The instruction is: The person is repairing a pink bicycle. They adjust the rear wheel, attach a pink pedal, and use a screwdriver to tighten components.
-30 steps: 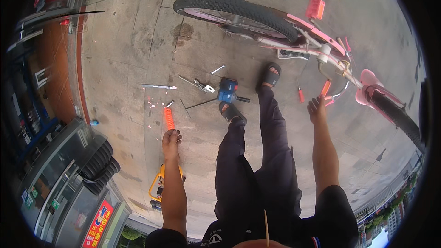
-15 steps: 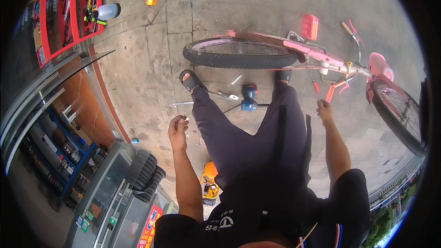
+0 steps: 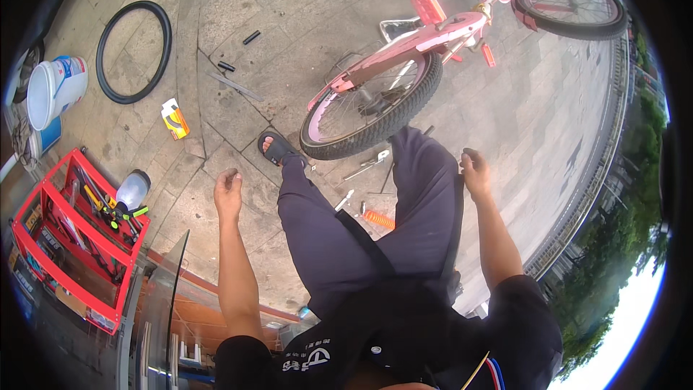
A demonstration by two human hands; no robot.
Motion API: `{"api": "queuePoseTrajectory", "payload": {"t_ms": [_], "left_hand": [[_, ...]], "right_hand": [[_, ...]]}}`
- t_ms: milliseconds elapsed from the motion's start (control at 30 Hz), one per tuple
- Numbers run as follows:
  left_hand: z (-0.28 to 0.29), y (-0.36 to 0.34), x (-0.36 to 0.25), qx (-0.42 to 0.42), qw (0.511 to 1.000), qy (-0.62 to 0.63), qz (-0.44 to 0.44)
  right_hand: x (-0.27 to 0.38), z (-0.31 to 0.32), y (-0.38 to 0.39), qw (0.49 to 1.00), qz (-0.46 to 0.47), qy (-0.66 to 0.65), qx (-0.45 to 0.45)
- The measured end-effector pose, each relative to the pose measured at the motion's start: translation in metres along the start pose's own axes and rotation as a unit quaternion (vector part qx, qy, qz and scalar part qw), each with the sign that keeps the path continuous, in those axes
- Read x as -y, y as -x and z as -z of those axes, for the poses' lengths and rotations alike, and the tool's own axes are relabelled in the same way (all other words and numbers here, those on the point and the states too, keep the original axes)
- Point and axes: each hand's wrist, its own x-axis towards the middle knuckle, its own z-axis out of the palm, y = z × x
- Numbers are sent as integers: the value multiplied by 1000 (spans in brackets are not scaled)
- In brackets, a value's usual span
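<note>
My left hand (image 3: 228, 186) hangs over the paving, left of my left leg, its fingers drawn together; what they hold, if anything, is hidden. Beside my right knee is my right hand (image 3: 474, 173), fingers curled in, with something dark at the tips too small to name. Neither hand touches the pink bicycle (image 3: 411, 56), which lies tipped over ahead of my feet, its rear wheel (image 3: 426, 101) close to my legs. Between my legs lie an adjustable wrench (image 3: 367, 164), a white-tipped tool (image 3: 345, 199) and an orange coil (image 3: 379, 219).
A red tool rack (image 3: 65, 217) with a spray bottle (image 3: 133, 191) stands at left, near a white bucket (image 3: 58, 90). A loose black tyre (image 3: 102, 50), a yellow box (image 3: 175, 119), black grips (image 3: 251, 37) and a flat metal strip (image 3: 234, 85) lie on the paving.
My view has swung and shifted, bringing the bucket and loose tyre into sight. My left hand has moved outward from my leg. The blue power tool no longer shows; an orange coil does.
</note>
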Motion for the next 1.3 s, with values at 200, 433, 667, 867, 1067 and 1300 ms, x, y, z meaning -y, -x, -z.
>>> {"api": "queuePoseTrajectory", "payload": {"t_ms": [200, 433, 667, 867, 1067, 1300], "left_hand": [[-76, -97, -102, 182, 958, -172, -138], [-150, -158, -110, 259, 945, -197, -44], [-113, -138, -68, 228, 923, -310, 9], [-54, -106, -61, 213, 932, -290, 36], [-33, -108, -84, 197, 938, -284, -24], [-61, -159, -88, 253, 905, -312, -137]], "right_hand": [[-21, -59, 66, 999, -13, -49, 12], [88, -67, -69, 991, 74, 89, -60], [136, -51, -185, 961, 142, 48, -231], [148, -48, -136, 972, 171, -70, -146], [35, -64, 27, 961, 182, -198, -68], [-4, -131, 46, 955, 28, -291, -55]]}}
